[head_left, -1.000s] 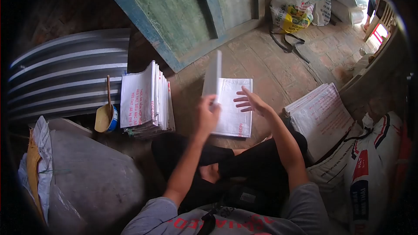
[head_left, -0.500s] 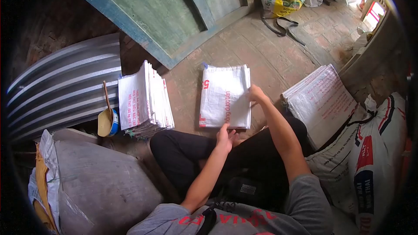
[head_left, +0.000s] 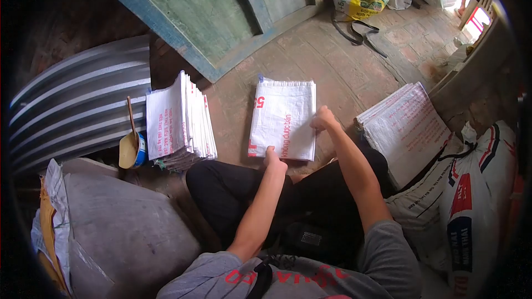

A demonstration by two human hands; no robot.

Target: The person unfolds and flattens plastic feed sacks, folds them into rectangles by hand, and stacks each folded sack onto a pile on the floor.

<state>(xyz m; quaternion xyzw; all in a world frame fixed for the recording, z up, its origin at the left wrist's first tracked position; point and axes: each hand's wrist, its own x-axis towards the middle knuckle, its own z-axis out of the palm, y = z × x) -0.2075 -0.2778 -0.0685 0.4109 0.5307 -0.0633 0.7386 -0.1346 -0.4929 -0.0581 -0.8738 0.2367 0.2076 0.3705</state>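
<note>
The folded sack [head_left: 285, 119] lies long axis forward, left hand [head_left: 274, 159] pinching its near edge, right hand [head_left: 325, 119] its right edge.

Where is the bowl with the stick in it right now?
In the head view, the bowl is on the person's left, close beside the outer side of the left stack, by the near right corner of the corrugated sheet.

Storage rm: full sacks [head_left: 481, 188], brick floor [head_left: 338, 75].
</note>
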